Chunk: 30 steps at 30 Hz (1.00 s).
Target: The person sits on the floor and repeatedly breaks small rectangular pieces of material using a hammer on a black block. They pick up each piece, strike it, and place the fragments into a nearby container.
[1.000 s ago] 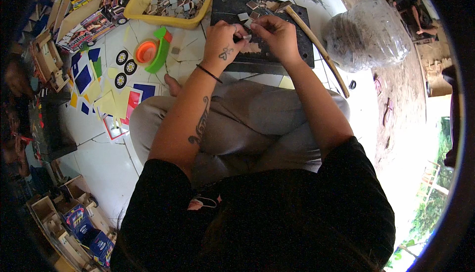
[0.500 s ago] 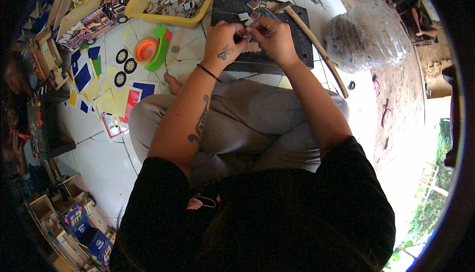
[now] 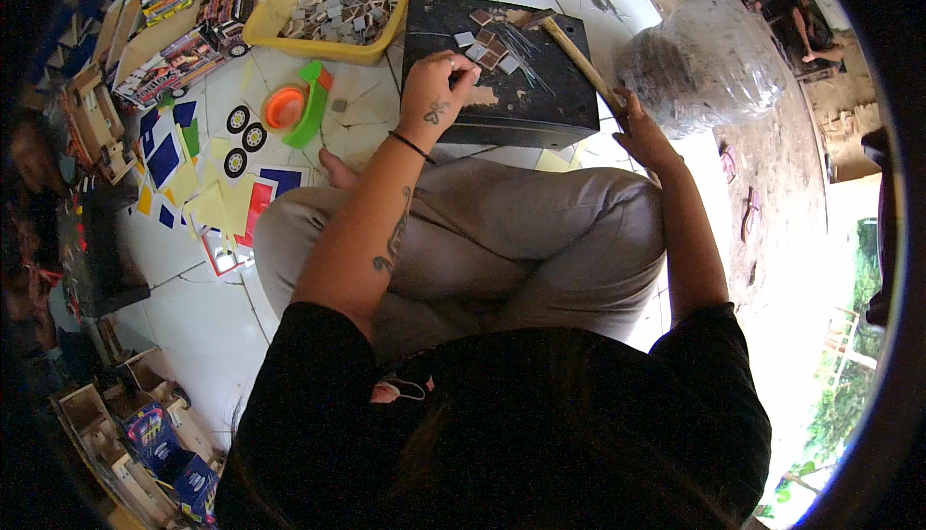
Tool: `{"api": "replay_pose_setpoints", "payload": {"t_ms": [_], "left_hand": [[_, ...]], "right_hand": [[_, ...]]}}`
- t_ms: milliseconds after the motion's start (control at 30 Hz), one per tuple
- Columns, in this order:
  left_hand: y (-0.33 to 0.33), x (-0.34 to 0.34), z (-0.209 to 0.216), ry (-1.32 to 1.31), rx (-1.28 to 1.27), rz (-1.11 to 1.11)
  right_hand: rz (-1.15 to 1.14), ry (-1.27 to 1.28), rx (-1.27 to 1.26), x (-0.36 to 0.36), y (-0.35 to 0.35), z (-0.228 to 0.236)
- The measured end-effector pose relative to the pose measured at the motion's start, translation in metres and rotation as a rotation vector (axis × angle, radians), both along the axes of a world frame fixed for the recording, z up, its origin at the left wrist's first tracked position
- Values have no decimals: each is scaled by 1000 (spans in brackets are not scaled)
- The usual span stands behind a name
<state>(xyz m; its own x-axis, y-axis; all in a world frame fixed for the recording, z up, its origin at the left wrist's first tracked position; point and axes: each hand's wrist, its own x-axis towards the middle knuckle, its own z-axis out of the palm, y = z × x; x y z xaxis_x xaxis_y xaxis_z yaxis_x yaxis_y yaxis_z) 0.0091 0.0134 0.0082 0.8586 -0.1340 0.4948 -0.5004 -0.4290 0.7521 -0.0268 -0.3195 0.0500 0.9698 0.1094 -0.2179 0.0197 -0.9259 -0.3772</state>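
My left hand [image 3: 441, 86] is over the left part of a black box [image 3: 550, 121], its fingertips pinched together on something too small or hidden to make out. To the right, my right hand [image 3: 643, 135] has its fingers round the lower end of the wooden handle of a hammer [image 3: 577, 55]. The hammer's head lies at the far side of the box top. Between the left hand and the hammer are several small square pieces [image 3: 490, 53], grey or brown, beside a loose bunch of thin metal rods [image 3: 526, 59].
A yellow basin [image 3: 258, 33] full of similar squares stands far left. Nearer are a green-and-orange tape dispenser [image 3: 313, 110], toy wheels [image 3: 236, 119], and coloured paper cutouts [image 3: 207, 204]. Toy trucks [image 3: 188, 62] line the left. A stuffed clear plastic bag [image 3: 699, 67] sits right of the box.
My right hand has left my left hand and moved right and nearer to grip the hammer handle. The left hand stays over the box, and the rods and squares are now uncovered.
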Motion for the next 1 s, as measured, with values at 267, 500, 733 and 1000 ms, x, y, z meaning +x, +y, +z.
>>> {"api": "replay_pose_setpoints", "payload": {"t_ms": [267,500,733,1000], "left_hand": [[-2,-2,0,19,24,26],[-2,-4,0,18,19,19],[-3,-2,-1,19,38,32],[-3,-6,0,43,54,55]], "right_hand": [[-80,-75,354,-68,56,77],[-5,-183,230,-124,101,92],[33,-229,132,-135,108,91],[60,-237,134,-130,105,85]]}}
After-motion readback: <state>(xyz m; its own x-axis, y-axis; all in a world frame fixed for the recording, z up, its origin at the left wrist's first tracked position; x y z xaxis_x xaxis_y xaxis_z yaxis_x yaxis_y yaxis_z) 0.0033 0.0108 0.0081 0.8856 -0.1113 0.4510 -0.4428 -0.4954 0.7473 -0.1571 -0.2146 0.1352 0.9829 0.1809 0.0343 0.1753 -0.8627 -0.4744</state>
